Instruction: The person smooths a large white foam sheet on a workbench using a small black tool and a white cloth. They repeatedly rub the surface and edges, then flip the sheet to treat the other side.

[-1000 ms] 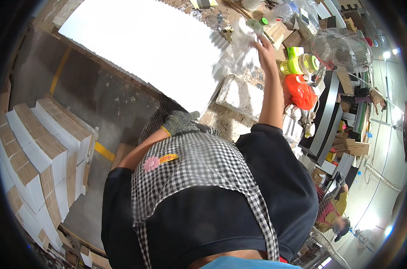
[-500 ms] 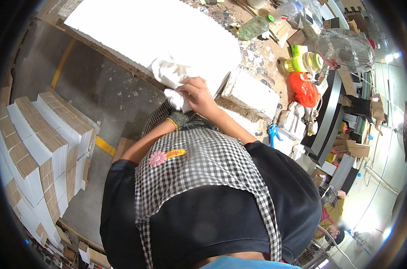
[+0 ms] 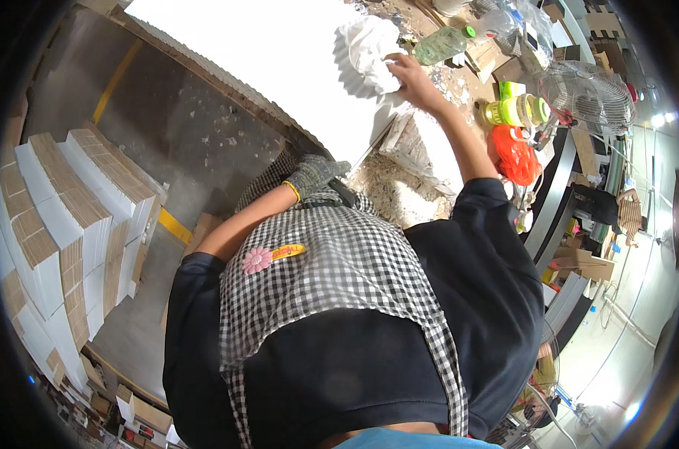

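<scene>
A crumpled white cloth [image 3: 368, 52] lies against the top of a broad white sheet stack [image 3: 242, 56], near its far right edge. My bare right hand [image 3: 413, 81] is closed on the cloth's right side, the arm stretched forward. My left hand [image 3: 315, 176], in a dark grey knit glove, is by the stack's near corner, close to my checked apron [image 3: 332, 254]. Its fingers point right, stretched out, and no object shows in them. Whether they touch the stack's edge I cannot tell.
Right of the stack, the stained worktable [image 3: 392, 179] carries a green-capped bottle [image 3: 440, 46], a yellow-green container [image 3: 515, 111] and a red plastic bag [image 3: 513, 156]. A wire-caged fan [image 3: 588, 97] stands beyond. Tall piles of white and brown board [image 3: 70, 217] stand at left on the floor.
My right hand has moved far forward and right, carrying the cloth from the stack's near edge. My left hand, formerly beside the cloth, is now apart from it and slightly further right.
</scene>
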{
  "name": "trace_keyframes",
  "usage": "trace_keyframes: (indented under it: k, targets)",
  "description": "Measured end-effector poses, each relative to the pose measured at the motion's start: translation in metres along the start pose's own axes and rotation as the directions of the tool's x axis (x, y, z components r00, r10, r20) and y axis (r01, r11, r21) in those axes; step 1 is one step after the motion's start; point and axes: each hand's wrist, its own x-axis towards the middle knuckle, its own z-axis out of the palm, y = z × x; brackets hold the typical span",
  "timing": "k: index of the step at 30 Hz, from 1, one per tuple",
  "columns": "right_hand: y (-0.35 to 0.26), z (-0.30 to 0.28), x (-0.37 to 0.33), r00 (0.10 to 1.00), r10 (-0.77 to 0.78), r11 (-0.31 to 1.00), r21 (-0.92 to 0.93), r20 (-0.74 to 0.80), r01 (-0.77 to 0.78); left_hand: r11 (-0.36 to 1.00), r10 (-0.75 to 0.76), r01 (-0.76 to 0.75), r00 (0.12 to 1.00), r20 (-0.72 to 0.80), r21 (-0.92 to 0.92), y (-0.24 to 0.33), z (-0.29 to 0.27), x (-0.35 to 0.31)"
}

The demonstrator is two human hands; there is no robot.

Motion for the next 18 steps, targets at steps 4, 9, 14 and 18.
trace_keyframes:
  k: [4, 9, 14, 18]
  targets:
    - [0.006, -0.015, 0.015, 0.997, 0.056, 0.975, 0.220, -0.054, -0.042, 0.997, -0.048, 0.046, 0.998, 0.028, 0.057, 0.000, 0.004, 0.004]
    - [-0.010, -0.015, 0.022, 1.000, -0.015, 1.000, 0.002, -0.019, 0.015, 0.998, 0.005, -0.003, 1.000, -0.030, 0.065, 0.002, 0.001, 0.000]
    - [-0.016, -0.019, 0.027, 0.994, -0.071, 0.986, -0.146, 0.086, 0.083, 0.997, -0.056, 0.053, 0.997, 0.050, 0.058, 0.011, -0.009, 0.000]
    - [-0.020, -0.023, 0.043, 0.938, -0.335, 0.933, -0.111, 0.085, 0.343, 0.991, -0.133, 0.131, 0.983, 0.124, 0.026, 0.018, -0.018, 0.000]
